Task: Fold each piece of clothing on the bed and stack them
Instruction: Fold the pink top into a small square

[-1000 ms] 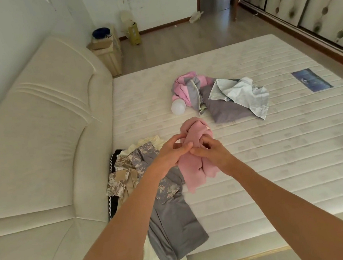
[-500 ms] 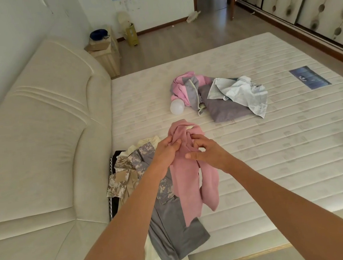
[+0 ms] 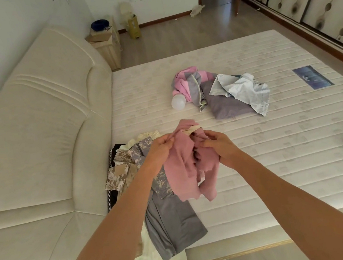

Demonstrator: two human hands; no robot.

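Both hands up over near-left of mattress (image 3: 253, 142), pink top (image 3: 183, 167) bunched btwn them: my left hand (image 3: 160, 152) pinches its upper edge, my right hand (image 3: 219, 148) curled round the other side. Rest hangs loose above grey garment (image 3: 172, 221).

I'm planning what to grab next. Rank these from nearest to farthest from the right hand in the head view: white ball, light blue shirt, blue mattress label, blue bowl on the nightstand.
From the right hand, which holds the pink garment:
1. White ball, just beyond the hand.
2. Light blue shirt, beyond and to the right.
3. Blue mattress label, far right.
4. Blue bowl, on the nightstand past the bed's corner.
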